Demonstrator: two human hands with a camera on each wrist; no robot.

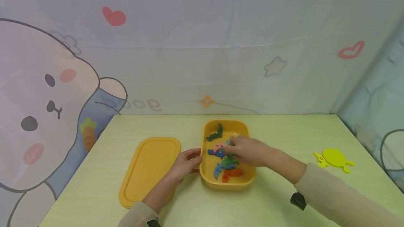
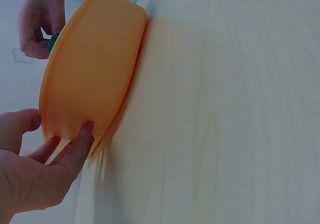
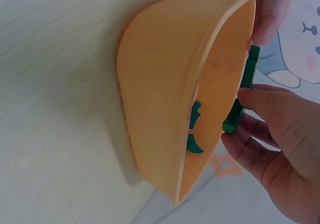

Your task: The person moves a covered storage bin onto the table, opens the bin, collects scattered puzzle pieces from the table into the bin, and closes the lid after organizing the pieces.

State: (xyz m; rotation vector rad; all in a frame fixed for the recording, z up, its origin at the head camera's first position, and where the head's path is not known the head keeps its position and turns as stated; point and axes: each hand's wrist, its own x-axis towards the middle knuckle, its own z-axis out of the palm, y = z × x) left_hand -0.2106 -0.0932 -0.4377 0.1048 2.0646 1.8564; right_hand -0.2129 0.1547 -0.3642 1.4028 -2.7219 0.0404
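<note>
A yellow-orange plastic box (image 1: 227, 186) stands on the table with several coloured animal-shaped puzzle pieces inside. My left hand (image 1: 185, 164) holds its left side, the thumb at the rim and the fingertips on the outer wall. Over the box, my right hand (image 1: 250, 151) pinches a thick green puzzle piece (image 3: 248, 76) between thumb and fingers, level with the rim in the right wrist view. Dark green pieces (image 1: 216, 134) lie near the far end of the box. Blue pieces (image 1: 217, 152) and a red-orange piece (image 1: 233, 174) lie nearer; the right hand partly covers the middle.
Left of the box a yellow-orange lid (image 1: 148, 172) lies flat. At the right of the table is a bright yellow turtle-like shape (image 1: 335, 158) with a small yellow piece (image 1: 321, 160) at its left. A printed cloth (image 1: 221, 45) hangs behind the table.
</note>
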